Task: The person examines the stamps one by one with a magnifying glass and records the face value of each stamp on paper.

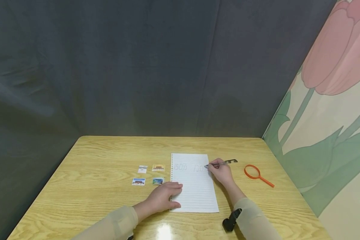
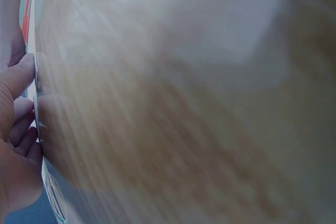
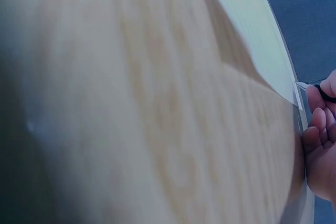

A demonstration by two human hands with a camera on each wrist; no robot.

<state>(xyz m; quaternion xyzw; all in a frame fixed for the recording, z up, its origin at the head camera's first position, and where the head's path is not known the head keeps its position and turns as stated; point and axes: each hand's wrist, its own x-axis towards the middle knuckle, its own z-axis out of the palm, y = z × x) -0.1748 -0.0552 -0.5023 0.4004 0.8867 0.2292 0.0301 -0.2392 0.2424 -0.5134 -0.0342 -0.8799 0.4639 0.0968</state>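
Note:
A lined sheet of paper (image 1: 195, 193) with punched holes along its left edge lies on the table. Faint handwritten figures stand near its top, one group at the left and another in the middle. My right hand (image 1: 222, 172) pinches a pen (image 1: 229, 161), its tip on the paper close to the second group. In the right wrist view the pen's tip (image 3: 302, 85) meets the sheet's edge-on surface. With fingers extended, my left hand (image 1: 163, 197) rests on the sheet's lower left side. Its fingers (image 2: 23, 69) lie against the surface in the left wrist view.
Left of the paper lie several small picture stamps, among them a red-building stamp (image 1: 138, 181) and a green landscape stamp (image 1: 158, 181) near my left hand. An orange magnifying glass (image 1: 259, 176) lies at the right. A dark curtain (image 1: 156, 73) hangs behind the wooden table (image 1: 102, 156).

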